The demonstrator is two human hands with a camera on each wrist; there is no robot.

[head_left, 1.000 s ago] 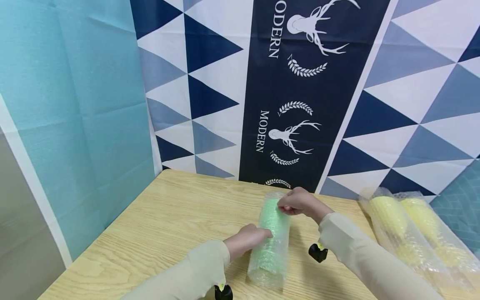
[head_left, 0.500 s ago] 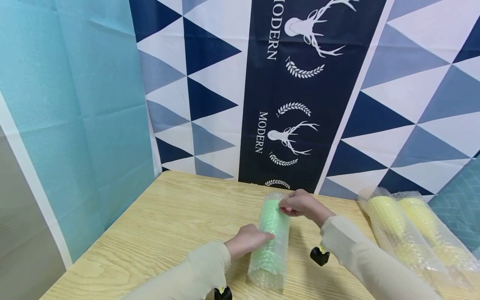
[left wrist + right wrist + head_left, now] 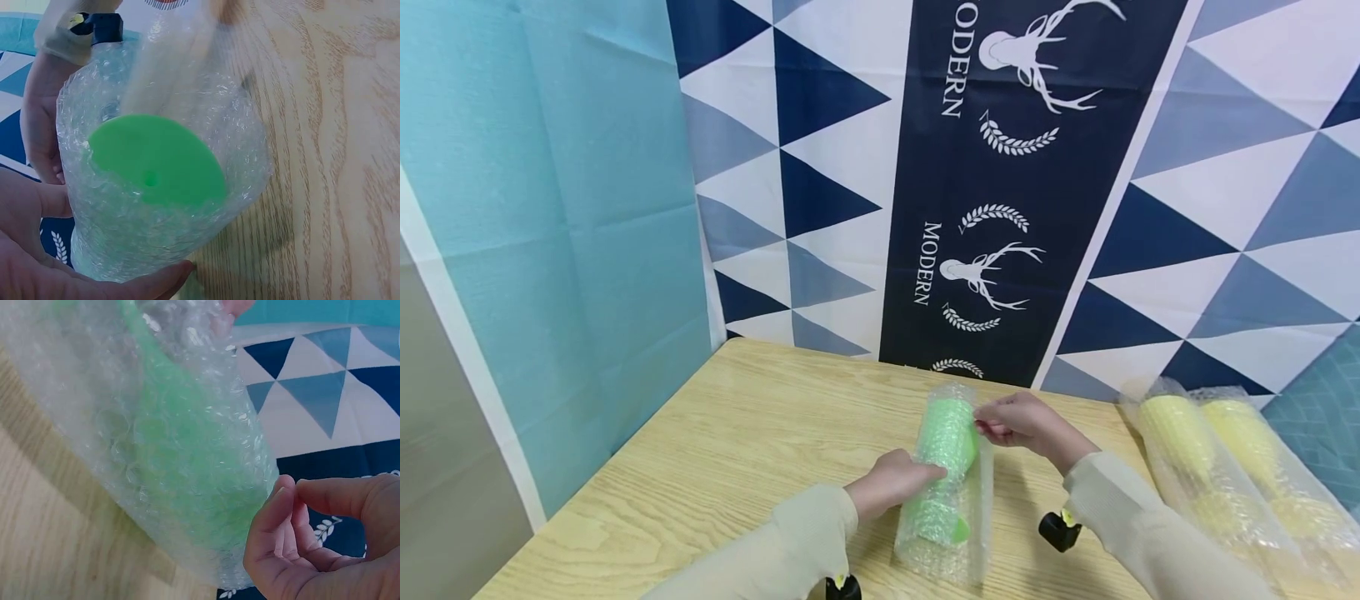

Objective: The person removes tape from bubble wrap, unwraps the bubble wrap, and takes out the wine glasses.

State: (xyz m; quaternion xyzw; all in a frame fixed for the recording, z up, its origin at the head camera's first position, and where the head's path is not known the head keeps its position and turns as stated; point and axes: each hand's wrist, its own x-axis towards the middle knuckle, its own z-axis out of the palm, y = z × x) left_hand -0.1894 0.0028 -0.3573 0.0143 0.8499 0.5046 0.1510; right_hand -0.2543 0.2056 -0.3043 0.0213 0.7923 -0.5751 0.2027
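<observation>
Head view: left hand [image 3: 895,481] grips the wrap [image 3: 934,510] at left, probably steadying it; right hand [image 3: 1021,422] pinches its right edge.

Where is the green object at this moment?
In the head view, the green object lies inside bubble wrap on the table, between the left hand and the right hand, left of the two yellow objects.

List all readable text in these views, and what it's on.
"MODERN": dark backdrop panel, sideways.
"ODERN": same panel, higher; cut off at frame top.
White traces at the panel's foot: too little showing to read.
Green wrapped bundle, yellow bundles: no readable text.
</observation>
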